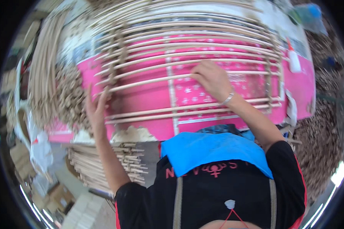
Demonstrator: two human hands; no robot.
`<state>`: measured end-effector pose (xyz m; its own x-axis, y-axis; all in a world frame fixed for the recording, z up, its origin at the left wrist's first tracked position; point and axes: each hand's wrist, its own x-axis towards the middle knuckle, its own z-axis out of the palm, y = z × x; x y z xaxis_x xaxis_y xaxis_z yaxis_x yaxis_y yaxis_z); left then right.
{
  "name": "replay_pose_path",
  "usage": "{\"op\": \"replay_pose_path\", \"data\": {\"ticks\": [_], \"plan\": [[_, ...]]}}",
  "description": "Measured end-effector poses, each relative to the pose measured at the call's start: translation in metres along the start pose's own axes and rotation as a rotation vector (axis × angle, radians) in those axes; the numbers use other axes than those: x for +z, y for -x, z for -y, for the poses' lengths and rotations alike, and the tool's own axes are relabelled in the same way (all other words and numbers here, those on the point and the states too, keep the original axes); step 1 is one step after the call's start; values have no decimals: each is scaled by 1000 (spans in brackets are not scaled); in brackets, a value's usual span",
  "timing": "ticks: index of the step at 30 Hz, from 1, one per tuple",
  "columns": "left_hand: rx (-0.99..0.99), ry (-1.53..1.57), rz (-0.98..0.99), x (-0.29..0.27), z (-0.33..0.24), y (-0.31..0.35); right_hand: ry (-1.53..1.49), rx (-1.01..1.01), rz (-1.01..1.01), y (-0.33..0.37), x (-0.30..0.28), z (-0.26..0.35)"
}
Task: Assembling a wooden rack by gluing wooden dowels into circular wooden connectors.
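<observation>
Many pale wooden rods (149, 81) lie side by side across a pink table cover, their left ends in a slotted wooden rail (113, 65) and their right ends by another rail (268, 86). My right hand (213, 79) is closed, its fingertips pinching one rod near the middle of its length. At that rod's left end is my left hand (96, 110), fingers apart, thumb side close to the rail; whether it touches the rod is blurred. Nearer me, two more rods (179, 111) run across the cover, apart from the others.
Small round wooden pieces (70, 97) are heaped left of my left hand, beside a bundle of long thin sticks (46, 65). A white bottle with a red tip (294, 61) is at the right. Stacked dowels (107, 164) sit below the table's near edge; brown pieces (317, 141) pile up at right.
</observation>
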<state>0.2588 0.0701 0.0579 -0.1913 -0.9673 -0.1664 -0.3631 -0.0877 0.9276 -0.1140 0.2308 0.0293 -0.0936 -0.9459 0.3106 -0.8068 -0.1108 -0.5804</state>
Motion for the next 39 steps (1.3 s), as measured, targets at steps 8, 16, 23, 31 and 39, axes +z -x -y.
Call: {"op": "replay_pose_path", "data": {"ticks": [8,16,23,31,39], "plan": [[574,-818,-63,-11,-13,4,-38,-32,35,-4,-6,4],[563,-779,-35,-1,-8,2,83,-71,56,-6,-5,0],[539,-734,-54,4,2,-1,145,-101,47,-7,-5,4],[529,-693,-83,-4,1,4,192,-78,-36,-4,-13,12],[550,-792,-65,-3,-9,7,164,-102,-9,2,-13,3]]}}
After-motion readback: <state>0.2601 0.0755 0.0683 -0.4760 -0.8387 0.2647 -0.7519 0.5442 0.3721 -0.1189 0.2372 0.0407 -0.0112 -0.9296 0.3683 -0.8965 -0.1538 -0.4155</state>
